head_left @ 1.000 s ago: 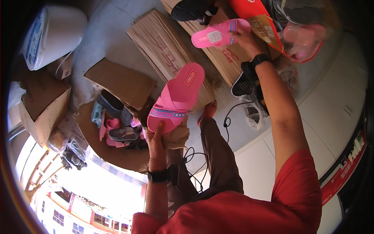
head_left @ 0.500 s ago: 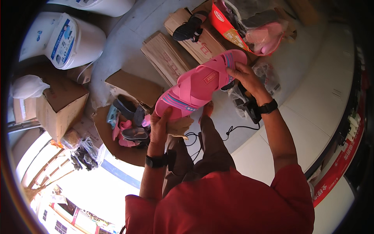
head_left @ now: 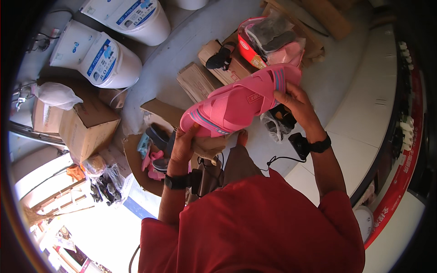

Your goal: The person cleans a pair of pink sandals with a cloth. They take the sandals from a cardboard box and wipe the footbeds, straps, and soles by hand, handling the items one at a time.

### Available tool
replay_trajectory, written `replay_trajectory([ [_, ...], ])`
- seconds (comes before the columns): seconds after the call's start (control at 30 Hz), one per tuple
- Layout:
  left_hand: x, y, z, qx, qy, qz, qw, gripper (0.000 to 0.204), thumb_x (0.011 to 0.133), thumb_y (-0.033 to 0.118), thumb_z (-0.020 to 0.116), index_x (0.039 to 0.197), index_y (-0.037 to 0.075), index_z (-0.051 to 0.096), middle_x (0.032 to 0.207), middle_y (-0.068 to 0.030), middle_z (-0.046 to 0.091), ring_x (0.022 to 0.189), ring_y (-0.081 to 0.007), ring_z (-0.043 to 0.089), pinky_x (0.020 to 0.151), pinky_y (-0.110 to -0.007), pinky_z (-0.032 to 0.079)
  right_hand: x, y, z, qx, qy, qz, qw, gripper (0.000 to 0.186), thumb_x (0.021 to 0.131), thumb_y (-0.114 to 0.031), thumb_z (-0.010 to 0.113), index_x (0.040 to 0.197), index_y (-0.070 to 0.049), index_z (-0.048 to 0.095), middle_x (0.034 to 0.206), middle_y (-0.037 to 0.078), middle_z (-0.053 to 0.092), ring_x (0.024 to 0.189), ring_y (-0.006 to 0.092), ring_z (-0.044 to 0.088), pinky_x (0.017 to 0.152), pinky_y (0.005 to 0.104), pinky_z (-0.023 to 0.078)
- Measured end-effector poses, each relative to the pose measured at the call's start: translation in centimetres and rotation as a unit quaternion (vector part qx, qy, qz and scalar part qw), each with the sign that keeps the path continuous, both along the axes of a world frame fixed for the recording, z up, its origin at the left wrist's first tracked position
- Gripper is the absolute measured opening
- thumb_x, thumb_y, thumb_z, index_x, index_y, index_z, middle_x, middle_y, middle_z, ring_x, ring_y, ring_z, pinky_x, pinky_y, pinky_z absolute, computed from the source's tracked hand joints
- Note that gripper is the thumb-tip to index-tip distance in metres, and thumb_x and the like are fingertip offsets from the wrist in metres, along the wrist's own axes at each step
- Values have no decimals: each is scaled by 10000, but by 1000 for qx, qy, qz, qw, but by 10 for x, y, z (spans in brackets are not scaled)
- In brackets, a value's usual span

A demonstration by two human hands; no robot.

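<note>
1. Head view: pair of pink slippers [head_left: 236,105], overlapping; held aloft before us, right of the open carton [head_left: 131,157];
2. our left hand [head_left: 183,144] pinching one end, thumb uppermost;
3. our right hand [head_left: 299,105] clasping the opposite end, thumb beside a blue-striped strap [head_left: 279,80];
4. handling, as we judge it: light, soft, bendable, hardly fragile; best held by soles' edges or straps.

Bare floor [head_left: 157,82] leaves a lane between the white tubs [head_left: 124,68] and the cardboard stacks [head_left: 195,83]; another opens from the red bag [head_left: 248,45] toward the floor's right edge. The pink slippers [head_left: 236,107], spanning left hand [head_left: 183,144] to right hand [head_left: 298,105], bar the middle. A black cable [head_left: 287,158] loops below; a raised flap [head_left: 159,110] walls the open carton [head_left: 133,150].
</note>
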State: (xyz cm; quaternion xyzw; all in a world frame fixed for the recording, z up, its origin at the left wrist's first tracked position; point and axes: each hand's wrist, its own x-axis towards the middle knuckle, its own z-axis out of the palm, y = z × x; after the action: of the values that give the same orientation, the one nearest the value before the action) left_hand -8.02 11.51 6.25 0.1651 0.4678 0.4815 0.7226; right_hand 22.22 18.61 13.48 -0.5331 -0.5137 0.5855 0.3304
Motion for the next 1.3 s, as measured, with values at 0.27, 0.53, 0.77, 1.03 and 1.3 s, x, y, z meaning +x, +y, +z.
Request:
replay_trajectory([
  [0.27,11,-13,42,128,-34,-16,991,376,818,94,610,1178,27,526,1120,-85,589,1031,-209,558,897,-331,444,12,-36,55,142,-18,-38,989,210,857,-215,619,787,-41,525,669,-66,422,622,32,361,529,210,318],
  [0.53,32,-20,89,182,-73,-56,979,475,779,145,658,1204,9,493,1142,-97,575,1052,-229,547,919,-355,428,30,-66,99,219,-62,-50,973,210,839,-195,642,740,-53,524,627,-75,401,582,12,338,496,191,290],
  [0.77,54,-19,109,251,8,-42,967,469,781,189,666,1181,2,508,1104,-86,589,1019,-198,559,891,-325,441,42,-87,124,247,-45,-87,964,117,812,-132,662,818,-37,595,660,-62,505,585,0,402,508,173,333],
  [1.03,52,-21,119,363,101,-15,926,391,806,255,572,1100,-3,564,1017,-63,614,937,-170,582,827,-290,461,58,-110,149,411,-36,-225,883,343,766,-46,683,1059,-35,506,830,13,572,740,67,529,644,207,429],
  [1.3,53,-15,111,334,54,-35,940,524,743,325,661,1131,-5,537,1055,-63,603,966,-171,570,857,-300,447,82,-108,169,322,-19,-121,939,451,848,-304,611,1182,-16,514,1069,52,571,995,117,504,854,247,394],
])
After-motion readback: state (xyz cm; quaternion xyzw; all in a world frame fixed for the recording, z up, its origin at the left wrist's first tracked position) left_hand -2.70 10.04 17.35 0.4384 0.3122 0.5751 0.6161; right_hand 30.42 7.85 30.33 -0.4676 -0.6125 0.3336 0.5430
